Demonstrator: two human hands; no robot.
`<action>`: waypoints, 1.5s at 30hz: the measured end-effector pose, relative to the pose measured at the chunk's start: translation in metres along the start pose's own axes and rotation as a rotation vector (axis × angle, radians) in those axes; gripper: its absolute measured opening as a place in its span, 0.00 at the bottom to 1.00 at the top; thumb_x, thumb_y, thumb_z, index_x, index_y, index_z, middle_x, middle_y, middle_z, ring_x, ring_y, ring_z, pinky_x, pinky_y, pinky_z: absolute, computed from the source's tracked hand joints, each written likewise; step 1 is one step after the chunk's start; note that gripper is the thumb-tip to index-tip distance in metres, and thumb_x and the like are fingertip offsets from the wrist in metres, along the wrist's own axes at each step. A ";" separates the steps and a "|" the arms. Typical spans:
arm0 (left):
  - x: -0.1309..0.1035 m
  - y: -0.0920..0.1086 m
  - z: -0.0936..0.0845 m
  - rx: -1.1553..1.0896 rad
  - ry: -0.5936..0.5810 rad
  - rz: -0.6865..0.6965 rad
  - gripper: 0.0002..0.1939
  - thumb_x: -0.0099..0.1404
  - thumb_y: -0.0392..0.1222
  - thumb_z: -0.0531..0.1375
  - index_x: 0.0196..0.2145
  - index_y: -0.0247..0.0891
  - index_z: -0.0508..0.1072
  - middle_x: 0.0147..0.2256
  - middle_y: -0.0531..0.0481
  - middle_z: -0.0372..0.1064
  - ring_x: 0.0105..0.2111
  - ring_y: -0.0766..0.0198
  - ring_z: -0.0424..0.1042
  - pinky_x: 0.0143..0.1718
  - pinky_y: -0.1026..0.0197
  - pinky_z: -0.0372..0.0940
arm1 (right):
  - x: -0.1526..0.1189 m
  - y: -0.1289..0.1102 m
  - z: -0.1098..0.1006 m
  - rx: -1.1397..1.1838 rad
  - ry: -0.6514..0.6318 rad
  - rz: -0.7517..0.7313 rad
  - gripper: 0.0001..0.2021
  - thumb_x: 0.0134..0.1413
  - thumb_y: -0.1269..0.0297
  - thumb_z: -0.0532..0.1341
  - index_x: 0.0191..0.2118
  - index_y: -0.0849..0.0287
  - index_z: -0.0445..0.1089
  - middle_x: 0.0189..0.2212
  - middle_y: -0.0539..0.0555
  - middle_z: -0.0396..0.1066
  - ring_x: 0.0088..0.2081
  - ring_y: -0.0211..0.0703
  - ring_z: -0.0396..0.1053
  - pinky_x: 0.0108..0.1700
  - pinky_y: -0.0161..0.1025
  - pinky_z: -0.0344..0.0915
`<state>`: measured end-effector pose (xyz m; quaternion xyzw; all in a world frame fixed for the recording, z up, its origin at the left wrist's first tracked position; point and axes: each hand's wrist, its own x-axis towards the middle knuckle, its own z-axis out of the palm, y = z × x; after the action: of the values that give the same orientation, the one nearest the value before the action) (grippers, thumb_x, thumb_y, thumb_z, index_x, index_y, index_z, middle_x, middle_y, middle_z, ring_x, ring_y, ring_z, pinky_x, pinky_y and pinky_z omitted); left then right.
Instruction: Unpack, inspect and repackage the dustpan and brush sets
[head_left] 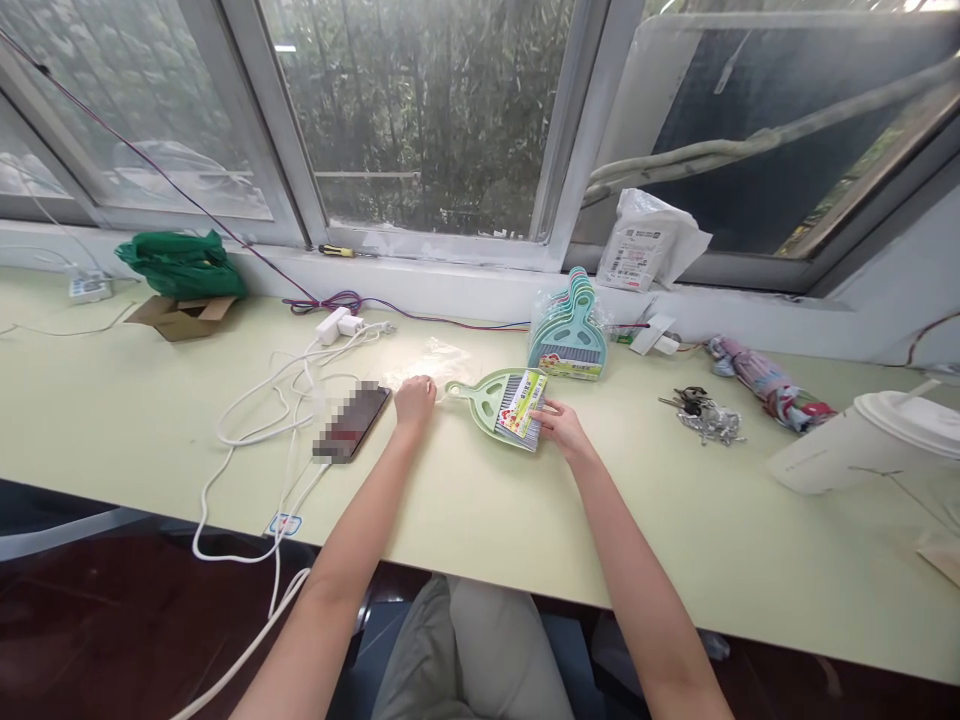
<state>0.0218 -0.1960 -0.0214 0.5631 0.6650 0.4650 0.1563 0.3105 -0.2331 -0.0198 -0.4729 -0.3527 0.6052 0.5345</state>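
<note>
Right hand [561,428]: gripping the dustpan set [504,408] at its brush end, fingers by the printed card [523,402].
Left hand [415,402]: fingers curled closed beside the handle tip; cannot tell whether anything is inside.
Dustpan set: one, light green, grey bristles, flat on the surface [465,510] between the hands, handle toward the left hand.
Clear plastic [439,356]: crumpled, just beyond the left hand.
Phone [358,422]: dark, partly blurred out, left of the left hand.
Stacked dustpans [576,325]: several, foremost blue-green, carded, upright beyond the right hand.
Keys [705,415]: one bunch, right of the right hand.
Umbrella [769,382]: patterned, apparently folded, farther right than the keys.
Cup [832,450]: white, lidded, well right of the right hand.
White cable [225,440]: looped, left of the phone.
Cardboard box [180,318]: open, well beyond the left hand, to its left.
Green bag [180,265]: behind and above that box.
</note>
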 end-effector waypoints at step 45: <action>-0.064 0.079 0.051 -1.125 -0.623 -0.312 0.28 0.57 0.50 0.65 0.54 0.40 0.65 0.51 0.44 0.69 0.50 0.53 0.70 0.54 0.49 0.63 | -0.010 0.018 0.045 0.259 0.165 -0.302 0.25 0.35 0.62 0.71 0.41 0.58 0.63 0.40 0.55 0.74 0.41 0.44 0.73 0.43 0.43 0.74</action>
<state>0.1270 -0.2355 -0.0053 0.4009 0.3182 0.5289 0.6770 0.2619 -0.2427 -0.0209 -0.3898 -0.2939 0.5178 0.7025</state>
